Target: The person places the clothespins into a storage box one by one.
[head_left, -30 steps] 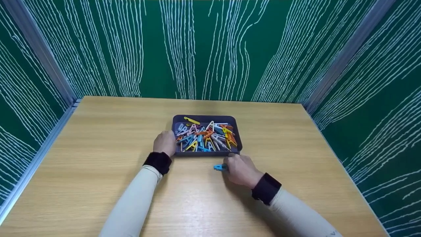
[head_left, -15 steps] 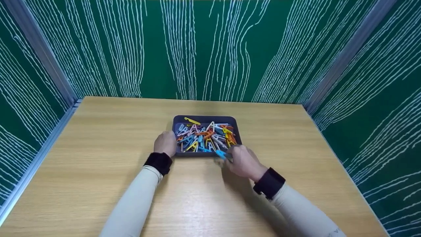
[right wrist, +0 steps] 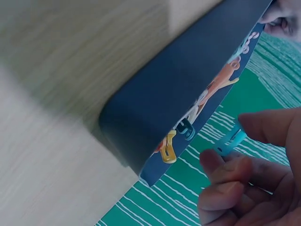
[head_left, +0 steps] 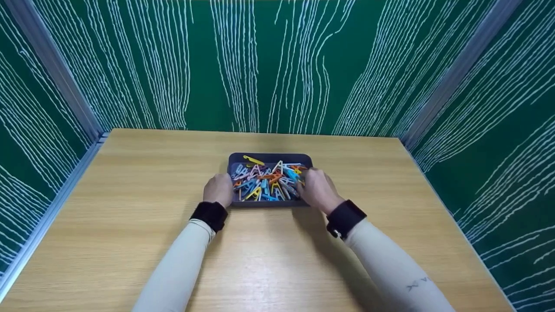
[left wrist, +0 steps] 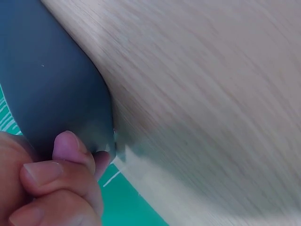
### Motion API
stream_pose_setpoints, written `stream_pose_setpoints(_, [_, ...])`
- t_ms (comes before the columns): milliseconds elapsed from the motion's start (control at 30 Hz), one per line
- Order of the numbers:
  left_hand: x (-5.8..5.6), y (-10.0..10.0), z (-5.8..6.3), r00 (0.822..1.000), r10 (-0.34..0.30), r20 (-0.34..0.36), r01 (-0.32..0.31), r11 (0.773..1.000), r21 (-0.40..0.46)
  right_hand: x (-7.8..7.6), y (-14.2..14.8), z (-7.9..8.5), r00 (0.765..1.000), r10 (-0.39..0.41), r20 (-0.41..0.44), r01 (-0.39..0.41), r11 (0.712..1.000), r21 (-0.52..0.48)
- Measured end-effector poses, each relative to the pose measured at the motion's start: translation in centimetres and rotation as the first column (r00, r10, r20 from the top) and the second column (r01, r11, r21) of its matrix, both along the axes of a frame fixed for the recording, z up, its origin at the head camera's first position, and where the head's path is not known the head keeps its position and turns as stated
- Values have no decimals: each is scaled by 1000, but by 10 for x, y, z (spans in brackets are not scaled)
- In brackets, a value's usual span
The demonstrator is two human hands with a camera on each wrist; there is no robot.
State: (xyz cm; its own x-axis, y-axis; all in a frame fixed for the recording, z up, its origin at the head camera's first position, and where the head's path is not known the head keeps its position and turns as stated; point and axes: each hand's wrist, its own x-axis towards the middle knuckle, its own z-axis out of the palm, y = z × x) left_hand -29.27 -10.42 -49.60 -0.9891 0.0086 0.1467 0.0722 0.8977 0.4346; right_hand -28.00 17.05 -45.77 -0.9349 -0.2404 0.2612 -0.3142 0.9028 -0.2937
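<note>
A dark tray (head_left: 271,203) heaped with colourful plastic clothespins (head_left: 260,184) stands on the table. My left hand (head_left: 218,190) grips the tray's left side; in the left wrist view its curled fingers (left wrist: 66,188) press against the dark wall. Over the tray's right end, my right hand (head_left: 320,188) pinches a light blue clothespin (right wrist: 230,140) between thumb and fingertips. In the right wrist view this clothespin is held apart from the tray, and yellow and dark teal clothespins show at the rim.
The tray sits mid-table on the wooden tabletop (head_left: 256,260). Green panels (head_left: 277,65) with wavy white lines rise behind and at both sides, joined by metal posts (head_left: 459,69) at the corners.
From in front of the tray, my right hand has lifted the blue clothespin and moved forward over the tray's right end. My left hand keeps its grip on the tray.
</note>
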Motion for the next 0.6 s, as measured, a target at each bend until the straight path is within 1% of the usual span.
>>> stream_pose_setpoints(133, [0, 0, 0, 1000, 1, -6, -1, 1000, -2, -10, -5, 4, 1000, -28, 4, 28, 999, 20])
stream_pose_setpoints(200, [0, 0, 0, 1000, 3, -16, -3, 1000, -5, -14, -8, 6, 999, -44, 25, 44, 999, 14])
stream_pose_setpoints(267, [0, 1, 1, 1000, 5, -24, -5, 1000, -5, -18, -9, 7, 995, -70, 72, 70, 998, -4])
stream_pose_setpoints(333, [0, 1, 1, 1000, 2, -28, -2, 1000, -6, -19, -10, 7, 987, -102, 128, 106, 994, -23])
stream_pose_setpoints(433, [0, 2, 1, 1000, -5, -19, 5, 1000, -6, -17, -8, 2, 973, -139, 183, 149, 988, -38])
stream_pose_setpoints(500, [1, 2, 1, 1000, -4, -11, 4, 1000, -11, -14, -5, -4, 975, -138, 173, 147, 988, -43])
stream_pose_setpoints(600, [1, 1, 2, 1000, 1, 3, -1, 1000, -10, -8, 1, -12, 985, -116, 127, 123, 991, -51])
